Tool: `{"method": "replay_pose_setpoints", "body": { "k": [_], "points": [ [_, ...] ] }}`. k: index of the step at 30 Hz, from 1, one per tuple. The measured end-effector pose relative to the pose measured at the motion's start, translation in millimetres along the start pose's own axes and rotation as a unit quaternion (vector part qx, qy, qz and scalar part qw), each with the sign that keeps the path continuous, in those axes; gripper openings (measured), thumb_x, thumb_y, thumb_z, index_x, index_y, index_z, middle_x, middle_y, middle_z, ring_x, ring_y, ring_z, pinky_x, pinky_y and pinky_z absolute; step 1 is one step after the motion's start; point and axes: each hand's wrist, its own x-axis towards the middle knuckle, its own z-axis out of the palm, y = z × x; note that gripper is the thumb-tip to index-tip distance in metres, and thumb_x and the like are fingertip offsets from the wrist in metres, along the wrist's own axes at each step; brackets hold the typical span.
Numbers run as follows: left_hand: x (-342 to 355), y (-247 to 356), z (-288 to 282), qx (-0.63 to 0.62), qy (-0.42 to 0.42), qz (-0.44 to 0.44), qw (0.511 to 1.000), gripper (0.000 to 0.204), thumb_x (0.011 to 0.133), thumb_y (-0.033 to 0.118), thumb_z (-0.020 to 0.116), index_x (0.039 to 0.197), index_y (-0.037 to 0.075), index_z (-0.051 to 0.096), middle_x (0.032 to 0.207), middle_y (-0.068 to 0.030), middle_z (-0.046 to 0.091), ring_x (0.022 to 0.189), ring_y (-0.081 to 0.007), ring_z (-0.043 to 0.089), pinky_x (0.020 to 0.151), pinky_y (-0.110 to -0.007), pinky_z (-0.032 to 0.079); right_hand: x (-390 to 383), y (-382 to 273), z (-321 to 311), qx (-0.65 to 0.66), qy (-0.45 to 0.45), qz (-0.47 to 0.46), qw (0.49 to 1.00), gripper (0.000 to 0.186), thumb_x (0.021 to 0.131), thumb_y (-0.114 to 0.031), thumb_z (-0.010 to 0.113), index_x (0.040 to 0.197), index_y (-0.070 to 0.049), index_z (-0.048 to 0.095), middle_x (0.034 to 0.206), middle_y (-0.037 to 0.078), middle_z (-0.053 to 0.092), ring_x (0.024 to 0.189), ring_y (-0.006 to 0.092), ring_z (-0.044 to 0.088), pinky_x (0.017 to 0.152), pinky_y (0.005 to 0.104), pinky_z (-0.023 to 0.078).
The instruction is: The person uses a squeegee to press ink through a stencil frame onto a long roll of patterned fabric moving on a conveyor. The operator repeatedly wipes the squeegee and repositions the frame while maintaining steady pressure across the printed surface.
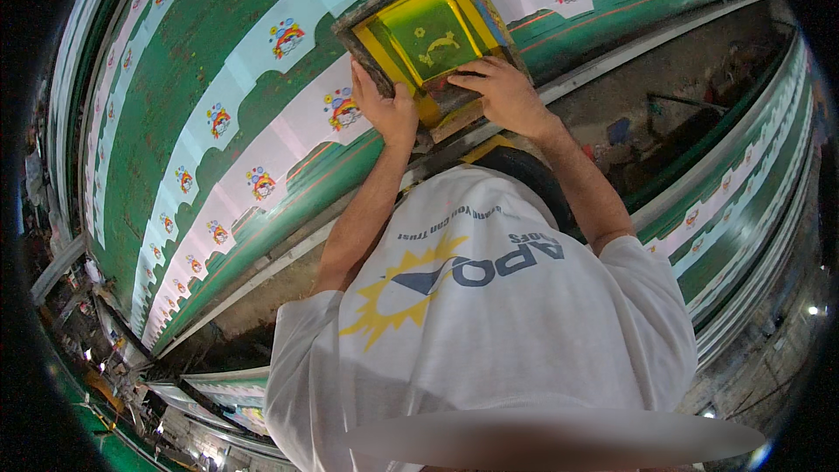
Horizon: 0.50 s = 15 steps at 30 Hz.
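Observation:
A screen printing frame with a worn wooden rim and a yellow-green mesh lies tilted over the near strip of printed cut pieces. Small shapes, one like an animal, show in its mesh. My left hand grips the frame's left rim, thumb toward the near corner. Across the near right corner lies my right hand, its fingers bent over the rim onto the inner face. Whether anything else sits beneath those fingers is hidden. White scallop-edged pieces with small colourful rainbow prints run out on both sides of the frame.
The long green table carries several rows of these pieces. A metal rail edges its near side. Behind me to the right stands another green table with more printed pieces. Between the tables is a dirty floor strip with scraps.

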Motion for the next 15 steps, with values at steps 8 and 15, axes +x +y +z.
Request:
{"method": "replay_pose_setpoints", "body": {
  "k": [8, 15],
  "points": [
    [4, 18, 60, -0.028, -0.011, -0.077, 0.997, 0.084, 0.081, -0.002, 0.073, 0.161, -0.008, 0.047, 0.157, -0.0279, 0.056, 0.138, -0.0409, 0.06, 0.117, -0.045, 0.047, -10, 57, -24, 0.0, 0.005, -0.019, 1.0, 0.062, 0.081, -0.003, 0.078, 0.141, -0.017, 0.073, 0.138, 0.008, 0.069, 0.128, 0.0347, 0.064, 0.114, 0.046, 0.052],
    [8, 42, 51, -0.139, -0.025, -0.212, 0.967, 0.082, 0.085, -0.006, 0.072, 0.162, -0.007, 0.047, 0.157, -0.0215, 0.059, 0.139, -0.0277, 0.06, 0.114, -0.037, 0.05, -3, 64, -22, -0.019, -0.025, -0.055, 0.998, 0.066, 0.077, -0.01, 0.087, 0.141, -0.016, 0.071, 0.135, 0.008, 0.069, 0.129, 0.0329, 0.064, 0.114, 0.046, 0.052]
  ]
}}
